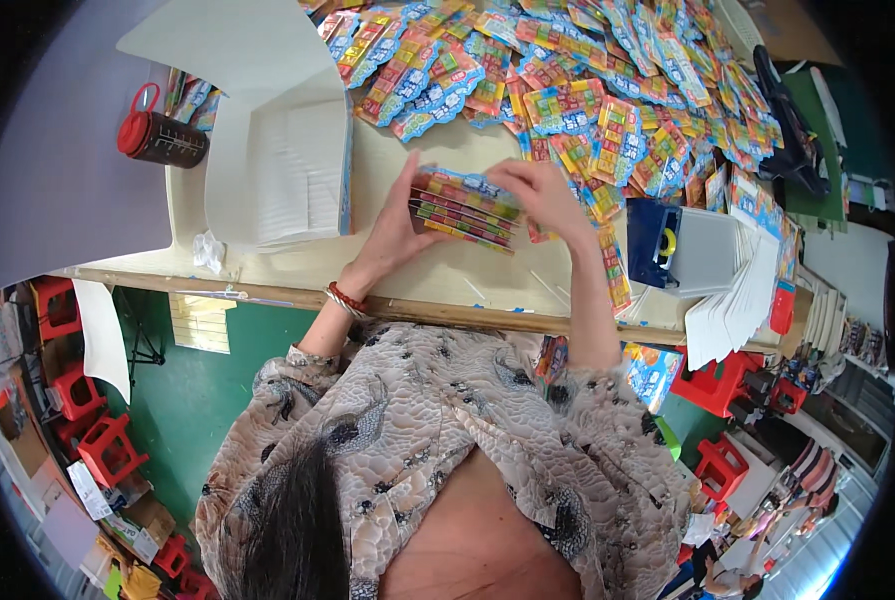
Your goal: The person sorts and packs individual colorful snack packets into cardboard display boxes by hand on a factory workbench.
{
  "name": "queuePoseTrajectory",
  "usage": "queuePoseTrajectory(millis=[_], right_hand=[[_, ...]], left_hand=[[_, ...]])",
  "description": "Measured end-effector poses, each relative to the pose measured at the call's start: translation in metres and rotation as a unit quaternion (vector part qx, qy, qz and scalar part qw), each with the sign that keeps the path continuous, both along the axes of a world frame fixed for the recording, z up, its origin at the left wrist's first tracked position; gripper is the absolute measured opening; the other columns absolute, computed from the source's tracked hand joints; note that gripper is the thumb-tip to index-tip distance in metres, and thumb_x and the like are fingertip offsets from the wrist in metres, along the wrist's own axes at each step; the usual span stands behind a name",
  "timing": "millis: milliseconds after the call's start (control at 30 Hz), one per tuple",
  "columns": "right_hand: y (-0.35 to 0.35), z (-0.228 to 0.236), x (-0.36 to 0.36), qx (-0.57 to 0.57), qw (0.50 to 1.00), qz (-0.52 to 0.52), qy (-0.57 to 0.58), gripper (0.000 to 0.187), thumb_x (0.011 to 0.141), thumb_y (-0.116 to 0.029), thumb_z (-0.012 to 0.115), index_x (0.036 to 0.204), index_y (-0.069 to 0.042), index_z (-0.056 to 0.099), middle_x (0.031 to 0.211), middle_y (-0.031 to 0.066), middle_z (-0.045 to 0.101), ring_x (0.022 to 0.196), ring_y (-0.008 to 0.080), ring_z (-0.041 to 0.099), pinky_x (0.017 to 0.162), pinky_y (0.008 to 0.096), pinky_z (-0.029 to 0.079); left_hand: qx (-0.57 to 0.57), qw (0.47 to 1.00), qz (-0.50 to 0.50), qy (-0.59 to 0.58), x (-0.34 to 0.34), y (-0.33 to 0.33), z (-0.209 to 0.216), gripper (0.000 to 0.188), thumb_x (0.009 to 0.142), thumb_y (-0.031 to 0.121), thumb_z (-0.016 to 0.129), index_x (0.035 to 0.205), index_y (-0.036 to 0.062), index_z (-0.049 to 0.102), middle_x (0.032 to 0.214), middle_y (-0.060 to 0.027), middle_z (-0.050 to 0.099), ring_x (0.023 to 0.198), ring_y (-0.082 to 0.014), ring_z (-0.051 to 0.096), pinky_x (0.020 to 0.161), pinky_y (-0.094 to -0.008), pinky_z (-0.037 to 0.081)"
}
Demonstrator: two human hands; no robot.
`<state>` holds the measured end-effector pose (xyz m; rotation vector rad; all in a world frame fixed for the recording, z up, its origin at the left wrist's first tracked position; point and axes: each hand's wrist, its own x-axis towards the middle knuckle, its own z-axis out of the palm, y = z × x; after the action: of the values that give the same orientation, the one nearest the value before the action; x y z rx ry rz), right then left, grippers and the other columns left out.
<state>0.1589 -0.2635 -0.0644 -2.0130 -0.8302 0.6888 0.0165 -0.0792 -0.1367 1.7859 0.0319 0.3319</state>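
A small stack of flat, colourful packs point(464, 208) with wavy blue tops is held up over the table's near part, its layered edges facing me. My left hand point(399, 228) grips the stack at its left end, thumb at the near side and fingers behind. At the far right corner of the same stack, my right hand point(545, 195) has its fingers bent and closed on the edge of the packs. The right fingertips are partly hidden behind the stack. A red and a pale bracelet circle my left wrist.
A big heap of similar packs point(607, 110) covers the table's far side. White sheets point(292, 175) stand to the left, beside a dark bottle with a red lid point(162, 138). Rightward are a blue tape dispenser point(652, 240) and fanned white cards point(729, 300). The table's edge point(447, 312) runs before me.
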Motion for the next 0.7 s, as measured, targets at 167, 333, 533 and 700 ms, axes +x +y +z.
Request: queuePoseTrajectory(millis=[167, 333, 533, 700], right_hand=[[0.059, -0.017, 0.047, -0.005, 0.956, -0.212, 0.202, 0.031, 0.093, -0.026, 0.059, 0.099, 0.004, 0.066, 0.08, 0.0122, 0.068, 0.063, 0.0144, 0.067, 0.057, 0.0231, 0.052], [0.079, -0.055, 0.057, 0.132, 0.934, -0.154, 0.293, 0.031, 0.092, -0.022, 0.062, 0.104, 0.006, 0.063, 0.088, 0.0122, 0.069, 0.074, 0.0187, 0.07, 0.066, 0.0275, 0.058], [0.033, -0.03, 0.063, 0.081, 0.971, -0.221, 0.045, 0.025, 0.095, -0.015, 0.053, 0.114, 0.0, 0.06, 0.088, 0.0118, 0.069, 0.072, 0.0171, 0.069, 0.064, 0.0271, 0.056], [-0.003, 0.02, 0.048, -0.095, 0.974, -0.037, -0.2, 0.026, 0.094, -0.014, 0.052, 0.118, -0.003, 0.057, 0.091, 0.0144, 0.067, 0.078, 0.0279, 0.067, 0.07, 0.0362, 0.051]], left_hand=[[-0.039, 0.994, -0.047, 0.088, -0.003, 0.004, 0.01, 0.086, 0.066, 0.006, 0.084, 0.136, 0.0052, 0.035, 0.118, -0.0088, 0.052, 0.108, -0.0175, 0.054, 0.093, -0.03, 0.047], [-0.073, 0.991, -0.058, 0.093, -0.008, 0.006, 0.008, 0.064, 0.07, -0.001, 0.08, 0.121, 0.0034, 0.042, 0.111, -0.0065, 0.052, 0.105, -0.0141, 0.056, 0.089, -0.028, 0.051], [-0.083, 0.99, -0.056, 0.099, -0.012, 0.011, 0.003, 0.061, 0.073, -0.001, 0.079, 0.121, 0.0053, 0.041, 0.105, -0.0035, 0.053, 0.1, -0.0111, 0.054, 0.088, -0.0265, 0.048], [-0.079, 0.993, -0.055, 0.073, -0.013, 0.013, 0.002, 0.057, 0.073, -0.002, 0.078, 0.117, 0.0041, 0.043, 0.106, -0.0032, 0.049, 0.098, -0.0096, 0.054, 0.083, -0.0259, 0.051]])
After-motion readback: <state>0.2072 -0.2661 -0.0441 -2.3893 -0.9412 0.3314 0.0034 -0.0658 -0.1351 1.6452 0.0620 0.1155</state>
